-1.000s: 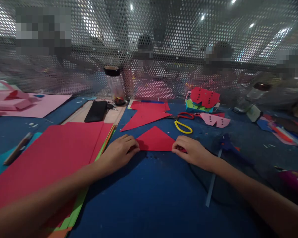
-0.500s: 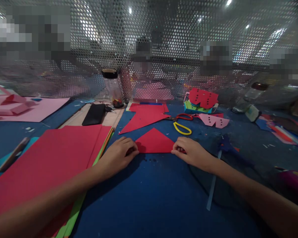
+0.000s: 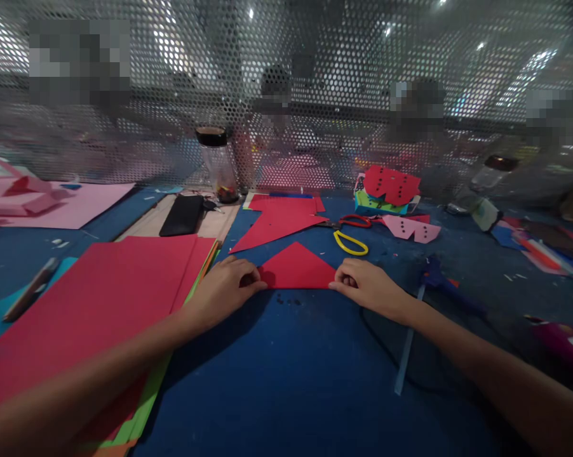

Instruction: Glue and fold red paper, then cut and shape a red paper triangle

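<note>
A red paper triangle [image 3: 296,268] lies on the blue table with its point away from me and its straight edge toward me. My left hand [image 3: 229,279] pinches its left corner between thumb and fingers. The right corner is pinched the same way by my right hand [image 3: 370,283]; both corners are hidden under the fingertips. Just beyond the triangle is a larger cut piece of red paper [image 3: 279,223]. Scissors [image 3: 350,242] with one red and one yellow handle lie behind my right hand, their blades partly covered by that paper.
Stacked red sheets [image 3: 124,285] lie to the left, near a black phone [image 3: 182,214] and a glass bottle [image 3: 220,168]. To the right are a blue glue gun [image 3: 439,282] with a glue stick, and punched pink paper [image 3: 413,228]. A perforated metal screen [image 3: 334,70] stands behind.
Both hands stay pinched on the triangle's corners. The whole view has shifted slightly, so things sit a little higher in the picture; little else differs.
</note>
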### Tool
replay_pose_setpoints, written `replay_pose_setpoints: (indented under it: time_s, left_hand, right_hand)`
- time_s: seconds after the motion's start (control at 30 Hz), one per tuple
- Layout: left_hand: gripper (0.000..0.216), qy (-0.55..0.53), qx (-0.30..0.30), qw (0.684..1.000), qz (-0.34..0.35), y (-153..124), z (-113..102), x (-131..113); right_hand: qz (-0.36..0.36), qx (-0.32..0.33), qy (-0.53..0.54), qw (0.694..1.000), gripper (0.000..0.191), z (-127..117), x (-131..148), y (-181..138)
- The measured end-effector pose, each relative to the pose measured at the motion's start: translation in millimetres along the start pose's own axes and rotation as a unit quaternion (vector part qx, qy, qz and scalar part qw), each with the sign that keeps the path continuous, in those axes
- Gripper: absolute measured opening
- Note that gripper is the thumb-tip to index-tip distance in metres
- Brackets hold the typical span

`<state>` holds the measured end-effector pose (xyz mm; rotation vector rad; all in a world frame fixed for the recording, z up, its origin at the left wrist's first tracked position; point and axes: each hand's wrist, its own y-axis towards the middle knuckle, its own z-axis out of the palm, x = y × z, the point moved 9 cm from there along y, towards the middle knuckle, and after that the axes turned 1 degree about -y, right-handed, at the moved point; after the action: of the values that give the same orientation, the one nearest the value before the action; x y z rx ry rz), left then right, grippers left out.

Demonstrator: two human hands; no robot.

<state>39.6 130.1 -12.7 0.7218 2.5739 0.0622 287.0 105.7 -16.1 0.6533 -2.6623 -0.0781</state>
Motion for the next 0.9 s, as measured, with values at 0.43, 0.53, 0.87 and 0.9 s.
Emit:
replay_pose_setpoints:
  time_s: [0.43, 0.53, 0.87, 0.9]
  left_hand:
    - [0.017, -0.103, 0.045, 0.993, -0.044, 2, -2, 20]
    - [0.019, -0.081, 0.044, 0.995, -0.048, 3, -5, 21]
    - [0.021, -0.029, 0.026, 0.998, -0.045, 2, -9, 23]
    - [0.021, -0.025, 0.022, 0.999, -0.037, 2, -9, 23]
  right_hand:
    - [0.008, 0.001, 0.008, 1.000, 0.027, 0, -3, 1]
    - [0.008, 0.003, 0.010, 1.000, 0.027, 1, -5, 1]
    - [0.014, 0.005, -0.002, 1.000, 0.028, 0, -3, 1]
    - [0.012, 0.003, -0.005, 1.000, 0.029, 0, -3, 1]
